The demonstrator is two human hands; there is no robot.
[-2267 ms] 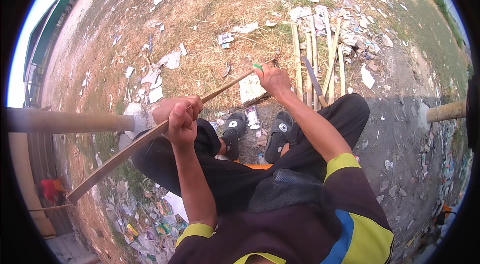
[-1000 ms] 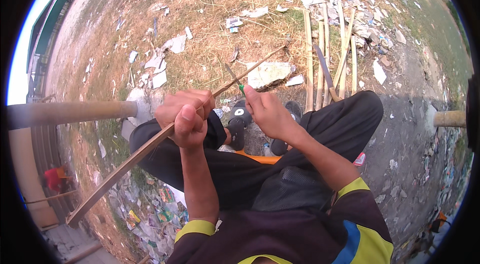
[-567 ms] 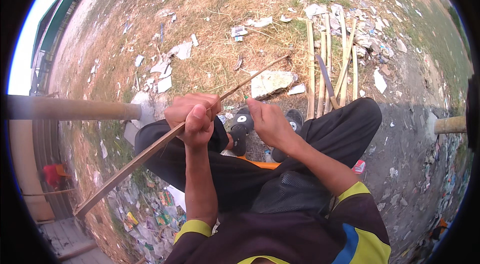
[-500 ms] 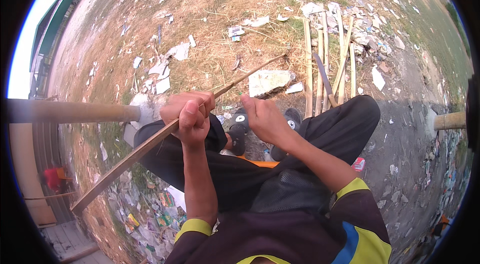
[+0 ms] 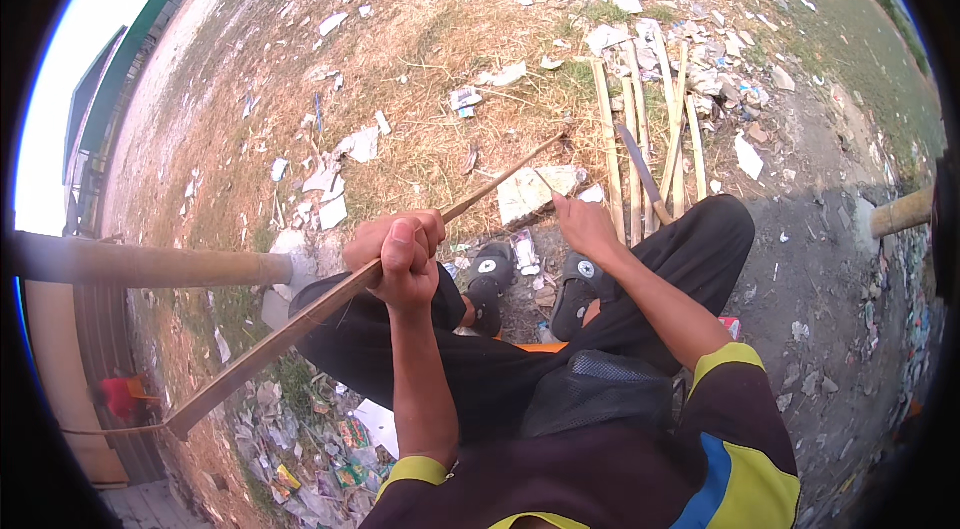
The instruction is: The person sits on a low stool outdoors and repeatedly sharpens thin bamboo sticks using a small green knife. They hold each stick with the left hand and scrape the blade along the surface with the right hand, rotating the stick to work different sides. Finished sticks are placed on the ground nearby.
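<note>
Head view, looking down at a seated person in dark trousers on littered, dry ground.

The left hand (image 5: 395, 254), just left of centre, was clenched around a long thin bamboo strip (image 5: 290, 331). The strip ran from its broad end at 8 o'clock, up through the fist, to a narrow tip near 12 o'clock. The right hand (image 5: 585, 226), just right of centre, hung loose and empty with its fingers stretched toward a flat pale slab (image 5: 530, 194) on the ground. It was close to the slab, but whether it touched could not be told. A long-bladed knife (image 5: 640, 164) lay just beyond that hand, toward 1 o'clock.

Judging from this, the strip would handle best with the fist kept tight close to its balance point, so the long rear end did not sag or swing. The tip should be steadied before the free hand took up anything sharp.

Counted:
- One strip was in hand.
- About five more bamboo strips (image 5: 610, 144) lay side by side at 1 o'clock, and the knife lay across them.
- There was one knife and one slab.
- Two black sandals (image 5: 490, 274) were on the feet at centre.
- Two thick horizontal poles were in view, one (image 5: 150, 266) at 9 o'clock and one (image 5: 900, 212) at 3 o'clock.
</note>
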